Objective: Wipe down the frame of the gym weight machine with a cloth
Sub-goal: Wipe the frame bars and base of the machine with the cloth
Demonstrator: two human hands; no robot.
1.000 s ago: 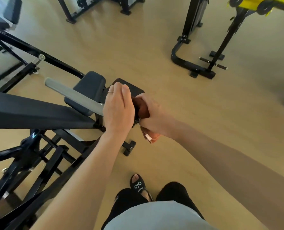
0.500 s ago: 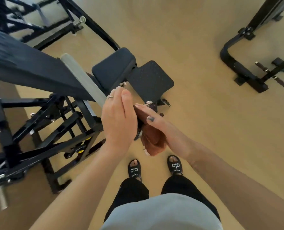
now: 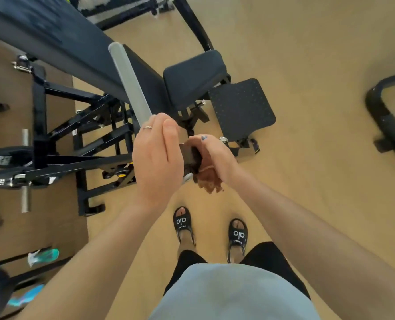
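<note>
weight machine point(image 3: 81, 135) is standing left, frame black | grey handle bar point(image 3: 129, 82) is slanting toward near | left hand point(image 3: 157, 158) is gripping bar's near end | right hand point(image 3: 217, 155) is clutching brown cloth point(image 3: 209, 181) just right of it | advice: steady bar, wrap cloth fully, wipe along length

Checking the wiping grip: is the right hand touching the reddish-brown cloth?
Touching. The head view shows the right hand with fingers curled round the reddish-brown cloth, whose end hangs below the palm beside the left hand.
</note>
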